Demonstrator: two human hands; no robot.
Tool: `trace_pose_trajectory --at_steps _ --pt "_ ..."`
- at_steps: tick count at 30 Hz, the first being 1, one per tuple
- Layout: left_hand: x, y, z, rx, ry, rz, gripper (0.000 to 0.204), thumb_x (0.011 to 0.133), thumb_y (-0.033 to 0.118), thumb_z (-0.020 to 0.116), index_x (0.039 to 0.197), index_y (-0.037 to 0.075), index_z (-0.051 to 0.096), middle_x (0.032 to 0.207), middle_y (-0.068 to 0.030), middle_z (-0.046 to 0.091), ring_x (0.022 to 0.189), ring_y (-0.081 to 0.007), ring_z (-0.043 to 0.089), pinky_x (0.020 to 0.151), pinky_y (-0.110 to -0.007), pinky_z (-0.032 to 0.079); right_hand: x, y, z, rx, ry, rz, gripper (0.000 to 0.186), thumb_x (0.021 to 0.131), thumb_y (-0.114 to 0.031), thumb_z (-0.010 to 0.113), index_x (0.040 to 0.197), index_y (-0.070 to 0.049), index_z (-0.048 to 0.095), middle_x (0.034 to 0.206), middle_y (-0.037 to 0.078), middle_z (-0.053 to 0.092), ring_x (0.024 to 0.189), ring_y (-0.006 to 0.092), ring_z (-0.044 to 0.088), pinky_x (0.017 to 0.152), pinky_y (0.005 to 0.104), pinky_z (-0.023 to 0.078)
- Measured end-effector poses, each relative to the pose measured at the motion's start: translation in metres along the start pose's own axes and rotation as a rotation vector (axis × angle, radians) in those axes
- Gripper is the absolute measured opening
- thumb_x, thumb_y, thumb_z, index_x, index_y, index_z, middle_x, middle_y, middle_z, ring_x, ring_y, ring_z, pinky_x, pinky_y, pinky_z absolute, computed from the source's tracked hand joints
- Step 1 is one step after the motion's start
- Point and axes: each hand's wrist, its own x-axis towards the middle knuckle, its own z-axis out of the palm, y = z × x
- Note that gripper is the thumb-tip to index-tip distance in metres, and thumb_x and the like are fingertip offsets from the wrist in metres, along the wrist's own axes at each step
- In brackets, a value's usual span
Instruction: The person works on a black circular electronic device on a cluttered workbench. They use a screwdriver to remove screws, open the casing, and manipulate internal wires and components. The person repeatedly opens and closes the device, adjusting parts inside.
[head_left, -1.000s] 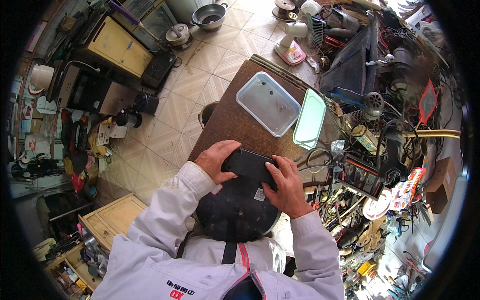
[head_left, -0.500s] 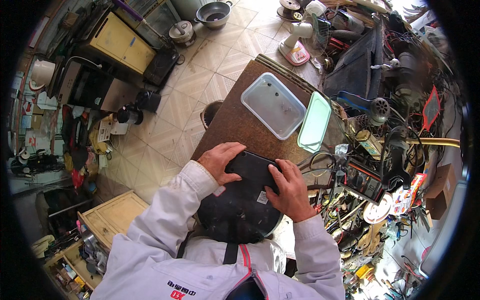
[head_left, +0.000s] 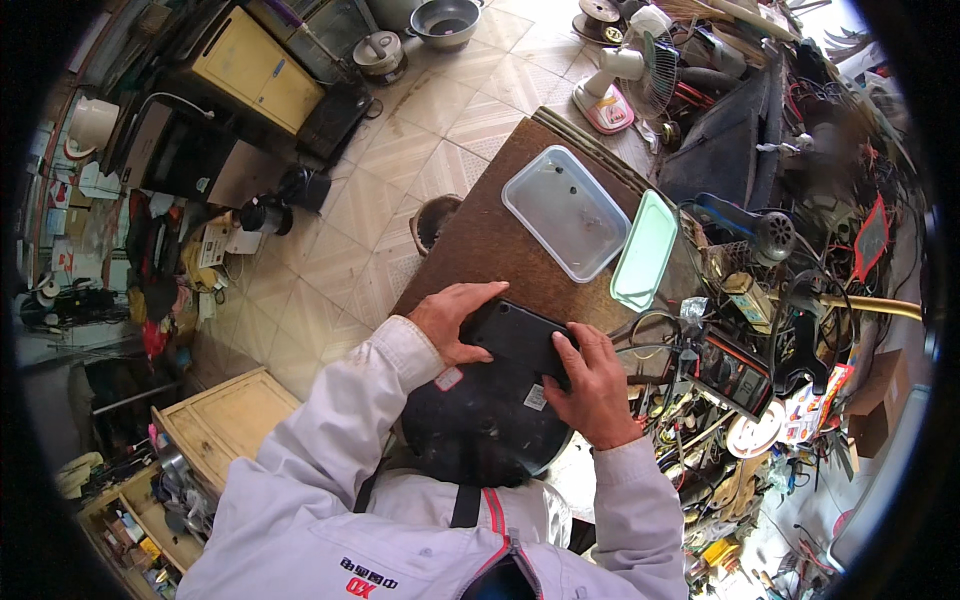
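A black appliance with a rounded near side and a straighter far end rests over my lap, against the near edge of the brown bench. It carries a small red-edged label and a white printed sticker; its exact kind I cannot make out. My left hand grips its far left corner, fingers along the edge and thumb on top. On the far right corner lies my right hand, fingers over the edge and thumb pressed on the surface. Beyond them, a clear plastic box holding a few small dark bits stands beside its pale green lid.
To the right lie cables, a multimeter, a blue-handled tool and heaped hand tools. A small fan stands on the floor beyond the bench. At the left is a wooden drawer cabinet; a bowl sits beside the bench.
The view has shifted slightly, so the bench and surroundings appear a little further right. Both hands keep their grip on the appliance's far corners, with scarcely any movement.
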Motion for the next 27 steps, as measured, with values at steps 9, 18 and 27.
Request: trace_pose_trajectory --at_steps 9,18,27 --pt "-0.005 -0.015 0.011 -0.35 0.006 -0.219 0.091 0.07 0.022 0.092 0.149 0.01 0.048 0.143 -0.0138 0.057 0.13 -0.0285 0.057 0.107 -0.04 0.049 0.002 -0.002 0.004 -0.055 -0.007 0.017 0.065 0.066 -0.011 0.086 0.126 0.0 0.062 0.133 0.026 0.057 0.119 0.044 0.058 0.101 0.0492 0.05" --pt "-0.008 -0.019 0.018 -0.282 0.084 -0.063 0.084 0.069 0.024 0.091 0.144 0.013 0.055 0.14 -0.0125 0.058 0.128 -0.03 0.055 0.104 -0.042 0.049 0.004 -0.003 0.007 -0.091 -0.02 -0.011 0.06 0.07 -0.012 0.084 0.125 0.001 0.063 0.132 0.025 0.058 0.119 0.0447 0.058 0.101 0.0506 0.05" --pt "0.002 -0.012 0.016 0.005 0.092 0.096 0.085 0.062 0.032 0.093 0.138 0.012 0.06 0.132 -0.0154 0.062 0.123 -0.0362 0.057 0.105 -0.046 0.048 0.003 -0.001 0.003 -0.066 -0.043 -0.014 0.064 0.067 -0.009 0.082 0.127 0.002 0.061 0.133 0.026 0.056 0.119 0.0454 0.058 0.102 0.0517 0.05"
